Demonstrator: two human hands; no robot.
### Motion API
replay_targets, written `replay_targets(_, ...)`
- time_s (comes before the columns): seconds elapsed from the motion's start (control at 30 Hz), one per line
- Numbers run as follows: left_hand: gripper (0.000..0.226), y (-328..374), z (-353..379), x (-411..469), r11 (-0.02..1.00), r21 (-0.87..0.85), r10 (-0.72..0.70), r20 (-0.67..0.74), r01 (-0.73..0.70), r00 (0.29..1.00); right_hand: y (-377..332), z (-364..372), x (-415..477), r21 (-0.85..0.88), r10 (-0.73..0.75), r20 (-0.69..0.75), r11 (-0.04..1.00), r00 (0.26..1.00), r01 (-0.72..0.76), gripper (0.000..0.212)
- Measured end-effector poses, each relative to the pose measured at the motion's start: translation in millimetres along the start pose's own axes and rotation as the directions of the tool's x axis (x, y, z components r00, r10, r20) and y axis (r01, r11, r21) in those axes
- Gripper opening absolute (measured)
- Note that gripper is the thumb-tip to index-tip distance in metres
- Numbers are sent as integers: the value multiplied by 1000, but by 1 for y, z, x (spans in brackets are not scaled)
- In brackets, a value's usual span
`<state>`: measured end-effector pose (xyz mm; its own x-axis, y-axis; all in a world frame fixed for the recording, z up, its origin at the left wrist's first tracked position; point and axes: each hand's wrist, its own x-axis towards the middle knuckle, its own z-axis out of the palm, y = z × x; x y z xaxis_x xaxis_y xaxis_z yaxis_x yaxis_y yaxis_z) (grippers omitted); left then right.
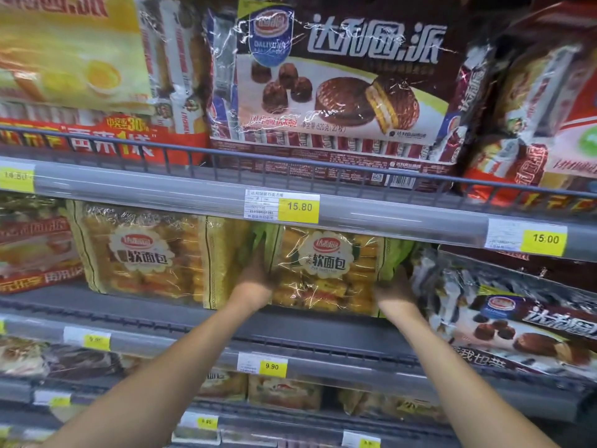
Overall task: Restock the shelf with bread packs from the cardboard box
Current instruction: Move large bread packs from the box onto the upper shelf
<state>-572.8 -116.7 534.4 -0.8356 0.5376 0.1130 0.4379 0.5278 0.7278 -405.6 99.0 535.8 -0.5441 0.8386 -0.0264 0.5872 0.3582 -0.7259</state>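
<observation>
We have the bread pack [326, 270] upright on the middle shelf [129, 305], just beside a matching pack [142, 253] on its left. Our left hand [255, 281] grips its left edge and our right hand [395, 292] grips its lower right edge, fingers tucked behind the wrapper. We judge this pack all but placed, needing only a push back and release. The cardboard box is out of view, so we cannot tell how many packs remain.

Grey shelf [97, 302]: bread pack [142, 253], second bread pack [326, 270] just beside it, chocolate pie pack [517, 321] rightmost
</observation>
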Motion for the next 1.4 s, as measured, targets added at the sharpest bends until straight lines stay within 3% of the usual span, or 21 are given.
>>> replay_targets(0.1,92,-13,2,-13,981,110,172,-100,-161,980,7,-2,-24,-101,-211,-109,975,972,200,83)
replay_targets(0.17,67,-18,4,-19,938,245,292,-181,-245,939,11,-6,-38,-248,-360,-164,916,919,314,52)
replay_targets(0.23,32,-19,3,-21,907,327,300,-59,-266,952,7,-8,-40,-341,-308,-15,896,951,285,25)
replay_targets(0.3,17,-15,2,-21,904,369,164,166,-216,972,4,-6,-38,-431,-135,175,880,975,199,29)
replay_targets(0.37,14,-13,2,-19,912,364,99,256,-190,962,5,0,-31,-462,-89,243,865,966,196,32)
replay_targets(0.47,15,-11,6,-12,923,337,100,260,-187,961,6,6,-24,-457,-107,251,863,962,216,26)
replay_targets(0.77,31,-7,17,10,859,462,44,366,-223,930,13,19,-5,-399,-162,294,875,942,275,22)
replay_targets(0.87,46,-7,22,13,862,436,77,393,-260,916,17,26,5,-361,-196,312,881,929,307,35)
replay_targets(1.0,50,-8,27,19,887,390,79,398,-247,914,21,35,19,-373,-175,340,877,924,303,56)
replay_targets(1.4,50,-16,34,38,920,351,52,334,-175,941,21,41,45,-368,-210,324,870,923,327,56)
